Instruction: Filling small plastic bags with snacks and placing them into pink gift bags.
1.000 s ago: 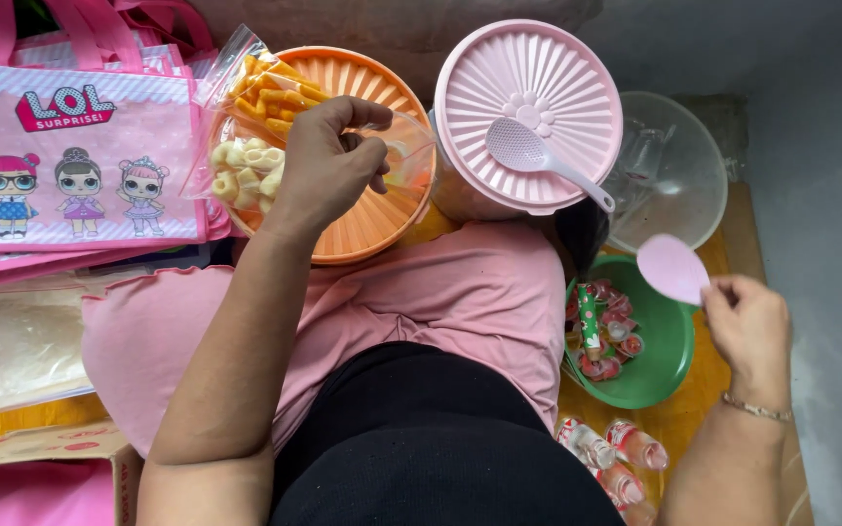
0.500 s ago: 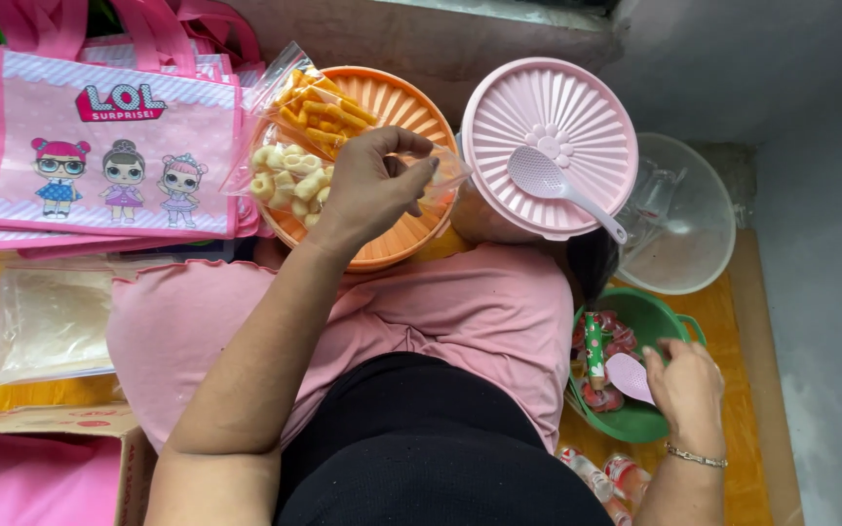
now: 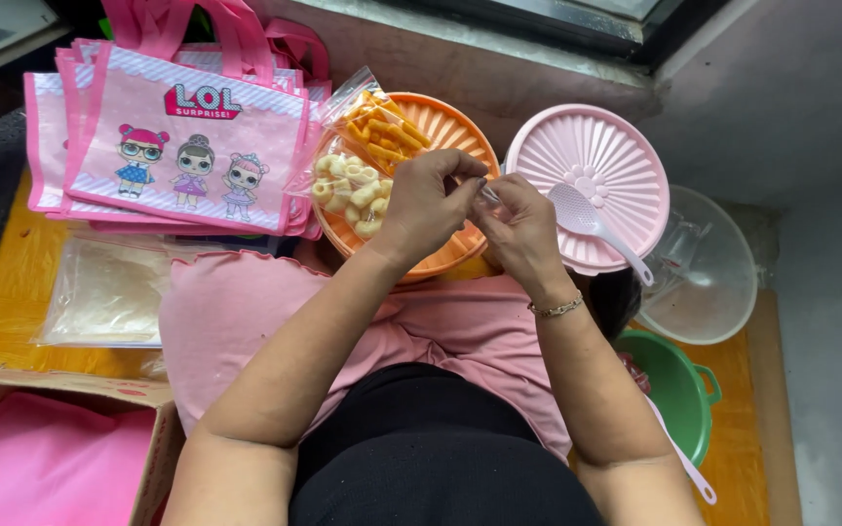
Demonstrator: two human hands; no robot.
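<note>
My left hand point(image 3: 426, 209) and my right hand point(image 3: 520, 232) meet over the near edge of an orange ribbed plate point(image 3: 445, 127). Together their fingertips pinch a small clear plastic bag point(image 3: 487, 193), which the fingers mostly hide. Two clear packs lie on the plate: orange stick snacks point(image 3: 380, 122) and pale ring snacks point(image 3: 348, 190). Just right of my hands stands a pink lidded container point(image 3: 606, 156), and a pink spoon point(image 3: 587, 216) rests on its lid.
Pink tote bags with cartoon dolls point(image 3: 187, 146) lie at the left, above a stack of clear plastic bags point(image 3: 109, 292). A clear bowl point(image 3: 713, 273) and a green bowl point(image 3: 682, 390) with a pink spoon handle point(image 3: 682, 456) sit at the right. A cardboard box point(image 3: 51, 453) is at the lower left.
My right hand lowered a pink spoon into the green bowl, left it there, and came up to meet my left hand over the orange plate.
</note>
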